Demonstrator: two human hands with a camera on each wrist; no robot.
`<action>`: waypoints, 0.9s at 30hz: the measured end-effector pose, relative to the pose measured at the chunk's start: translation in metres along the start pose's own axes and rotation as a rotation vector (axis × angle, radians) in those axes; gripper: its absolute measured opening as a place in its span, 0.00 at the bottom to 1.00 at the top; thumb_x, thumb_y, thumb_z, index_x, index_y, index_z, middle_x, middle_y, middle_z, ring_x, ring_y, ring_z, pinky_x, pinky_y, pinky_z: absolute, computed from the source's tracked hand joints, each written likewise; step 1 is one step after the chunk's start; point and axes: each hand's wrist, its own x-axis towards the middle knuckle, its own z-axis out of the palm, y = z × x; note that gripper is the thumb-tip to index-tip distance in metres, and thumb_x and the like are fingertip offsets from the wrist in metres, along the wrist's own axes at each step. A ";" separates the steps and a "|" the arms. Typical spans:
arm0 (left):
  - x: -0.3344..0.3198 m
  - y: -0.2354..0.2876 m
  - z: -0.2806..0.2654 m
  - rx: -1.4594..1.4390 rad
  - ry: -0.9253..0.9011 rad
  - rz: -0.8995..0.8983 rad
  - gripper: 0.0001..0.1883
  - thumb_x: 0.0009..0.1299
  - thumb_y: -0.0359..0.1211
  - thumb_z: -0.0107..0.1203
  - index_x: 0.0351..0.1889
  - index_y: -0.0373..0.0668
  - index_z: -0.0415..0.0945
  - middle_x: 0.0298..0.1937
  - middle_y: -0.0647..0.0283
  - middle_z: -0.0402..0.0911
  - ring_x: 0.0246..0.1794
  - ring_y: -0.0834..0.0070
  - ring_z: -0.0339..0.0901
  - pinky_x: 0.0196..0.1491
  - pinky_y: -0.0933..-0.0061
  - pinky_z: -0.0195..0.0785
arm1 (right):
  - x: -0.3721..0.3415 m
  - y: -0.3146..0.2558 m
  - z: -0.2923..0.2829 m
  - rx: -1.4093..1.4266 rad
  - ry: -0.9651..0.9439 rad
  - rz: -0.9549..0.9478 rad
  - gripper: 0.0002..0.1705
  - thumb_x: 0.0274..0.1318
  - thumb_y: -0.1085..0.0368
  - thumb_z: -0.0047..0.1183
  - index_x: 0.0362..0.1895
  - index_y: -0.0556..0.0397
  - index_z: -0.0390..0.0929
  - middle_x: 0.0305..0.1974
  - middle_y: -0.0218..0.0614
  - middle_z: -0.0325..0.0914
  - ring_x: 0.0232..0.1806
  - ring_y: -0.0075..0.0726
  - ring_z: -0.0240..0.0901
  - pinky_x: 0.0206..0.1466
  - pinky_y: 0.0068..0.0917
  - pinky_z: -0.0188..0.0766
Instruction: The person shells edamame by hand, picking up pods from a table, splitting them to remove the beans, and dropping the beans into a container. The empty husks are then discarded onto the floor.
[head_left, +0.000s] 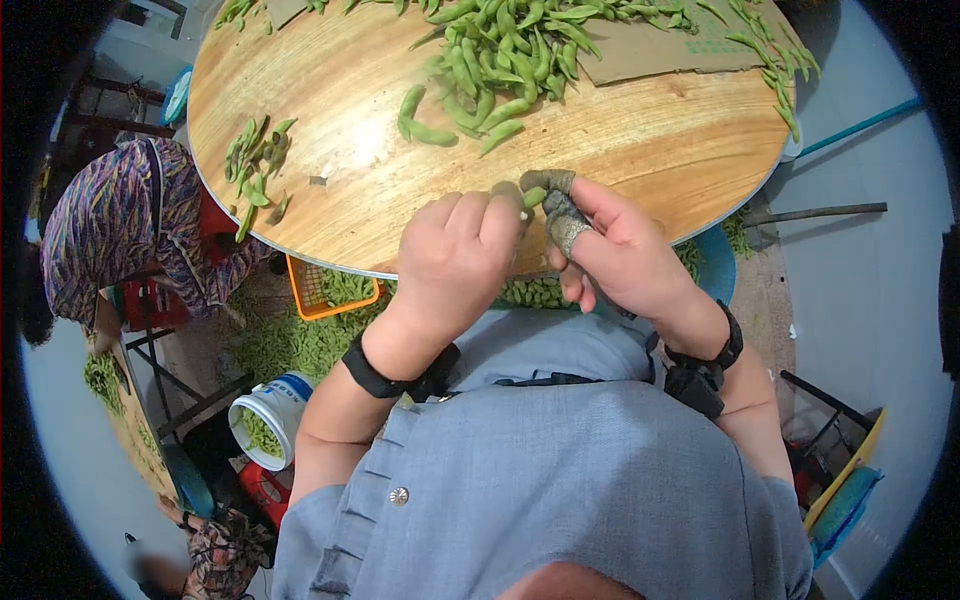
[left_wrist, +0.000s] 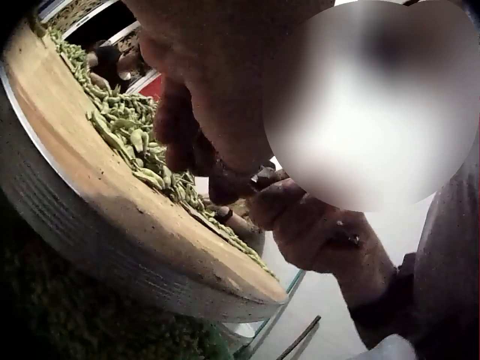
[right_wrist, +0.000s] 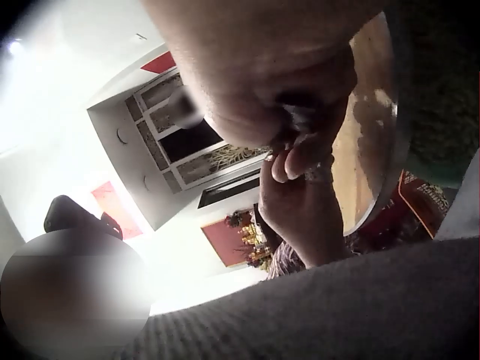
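blue shirt [head_left: 580, 460] lies nearest the head camera; beyond it, both hands meet above the near edge of the round wooden table [head_left: 340, 215]. left hand [head_left: 455, 250], fingers curled, pinches one end of a green pod [head_left: 536, 197]; right hand [head_left: 630, 255] (thumb and forefinger wrapped) grips the other. opposed grips probably steady the small pod, and the wraps presumably protect the skin. its long axis slants up from left fingers toward right forefinger; stem end cannot be told.
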 end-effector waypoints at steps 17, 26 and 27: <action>-0.010 -0.006 0.000 -1.375 -0.514 -0.844 0.09 0.70 0.28 0.44 0.41 0.38 0.76 0.27 0.63 0.77 0.25 0.78 0.71 0.29 0.79 0.63 | -0.003 0.031 -0.019 -0.087 0.115 -0.174 0.21 0.53 0.70 0.48 0.54 0.54 0.70 0.29 0.28 0.76 0.20 0.18 0.66 0.22 0.18 0.64; -0.002 -0.001 -0.009 -1.255 -0.602 -0.607 0.11 0.65 0.23 0.48 0.44 0.35 0.76 0.31 0.64 0.77 0.33 0.81 0.72 0.38 0.77 0.67 | 0.002 0.027 -0.018 -0.511 0.359 -0.470 0.13 0.41 0.64 0.59 0.33 0.56 0.75 0.20 0.40 0.71 0.24 0.33 0.71 0.30 0.31 0.67; -0.004 -0.002 -0.008 -1.256 -0.598 -0.609 0.11 0.65 0.23 0.48 0.44 0.35 0.76 0.31 0.64 0.77 0.33 0.81 0.72 0.38 0.77 0.67 | 0.001 0.026 -0.020 -0.513 0.356 -0.470 0.13 0.41 0.64 0.59 0.33 0.56 0.75 0.20 0.40 0.71 0.24 0.33 0.71 0.30 0.31 0.67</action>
